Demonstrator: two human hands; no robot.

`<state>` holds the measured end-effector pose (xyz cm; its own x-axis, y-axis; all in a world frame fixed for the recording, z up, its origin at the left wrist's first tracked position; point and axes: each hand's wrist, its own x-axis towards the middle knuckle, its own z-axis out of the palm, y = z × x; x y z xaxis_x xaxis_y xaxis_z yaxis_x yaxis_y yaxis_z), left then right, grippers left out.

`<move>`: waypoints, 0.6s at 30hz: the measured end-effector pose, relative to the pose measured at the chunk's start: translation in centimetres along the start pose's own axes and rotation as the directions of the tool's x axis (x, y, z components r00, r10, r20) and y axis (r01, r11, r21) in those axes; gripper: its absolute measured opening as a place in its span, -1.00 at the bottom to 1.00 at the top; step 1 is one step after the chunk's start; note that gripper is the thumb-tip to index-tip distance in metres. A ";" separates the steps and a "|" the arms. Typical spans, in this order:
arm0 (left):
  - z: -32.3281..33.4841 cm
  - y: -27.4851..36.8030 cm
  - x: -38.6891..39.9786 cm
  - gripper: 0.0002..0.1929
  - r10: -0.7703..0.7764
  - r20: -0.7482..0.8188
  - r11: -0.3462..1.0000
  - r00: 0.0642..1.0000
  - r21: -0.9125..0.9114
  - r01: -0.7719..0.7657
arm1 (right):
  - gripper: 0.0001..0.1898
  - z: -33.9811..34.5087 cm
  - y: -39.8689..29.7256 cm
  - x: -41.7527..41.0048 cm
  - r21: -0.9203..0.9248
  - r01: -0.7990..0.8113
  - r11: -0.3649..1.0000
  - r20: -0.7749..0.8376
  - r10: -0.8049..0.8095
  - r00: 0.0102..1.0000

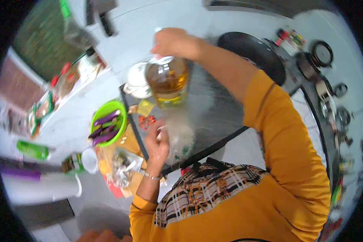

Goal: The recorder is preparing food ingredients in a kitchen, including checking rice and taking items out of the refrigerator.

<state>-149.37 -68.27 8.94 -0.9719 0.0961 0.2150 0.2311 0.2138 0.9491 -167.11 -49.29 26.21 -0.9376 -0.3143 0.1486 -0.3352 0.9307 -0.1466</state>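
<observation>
My right hand [175,42] grips the top of a large clear plastic bottle of golden oil [168,80], which it holds upright over the dark counter. My left hand [157,142] is closed at the edge of a blurred, clear plastic bag [181,142] with green marks, and a white bit shows at its fingers. Chopped red pieces [146,121], probably chilli, lie just above that hand, beside a small yellow packet [145,108]. White lidded crockery [137,78] stands left of the bottle. The bottom of the bottle overlaps the blurred top of the bag in view.
A black wok [252,54] sits at the upper right. At the left are a green basket [124,121] of purple eggplants [106,136], a wooden board [131,133], an opened plastic bag [121,172] and a white cup [89,160]. Pots and lids [305,65] line the far right.
</observation>
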 end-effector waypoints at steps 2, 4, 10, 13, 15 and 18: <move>0.0 -1.6 -0.5 -0.81 0.032 0.056 0.999 0.998 -0.039 -0.030 | -0.69 0.1 -1.4 0.6 -0.087 -0.074 0.993 0.036 0.078 0.996; 1.0 -1.2 -0.7 -0.82 0.020 0.101 0.997 0.995 -0.075 -0.012 | -0.73 -0.4 -1.3 0.3 -0.100 -0.075 0.992 0.054 0.081 0.995; 4.4 -0.5 -1.0 -0.80 -0.088 0.100 0.989 0.991 -0.114 0.099 | -0.76 -1.4 0.0 -0.5 -0.082 0.094 0.992 0.113 -0.084 0.990; 5.9 0.2 -2.0 -0.79 -0.112 0.039 0.988 0.993 -0.107 0.116 | -0.74 -0.4 0.6 0.3 -0.011 0.295 0.955 0.164 -0.289 0.943; 7.5 1.6 -2.2 -0.79 -0.197 0.035 0.979 0.980 -0.048 0.199 | -0.68 -0.3 1.9 1.2 -0.011 0.426 0.905 0.192 -0.416 0.889; 9.6 0.7 -3.0 -0.75 -0.120 -0.030 0.992 0.992 -0.048 0.119 | -0.54 0.3 3.5 1.6 0.163 0.511 0.844 0.080 -0.528 0.846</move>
<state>-145.81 -59.11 6.78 -0.9935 0.0401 0.1061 0.1116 0.1767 0.9779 -169.77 -46.59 25.66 -0.6236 -0.7718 0.1244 -0.7771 0.5944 -0.2069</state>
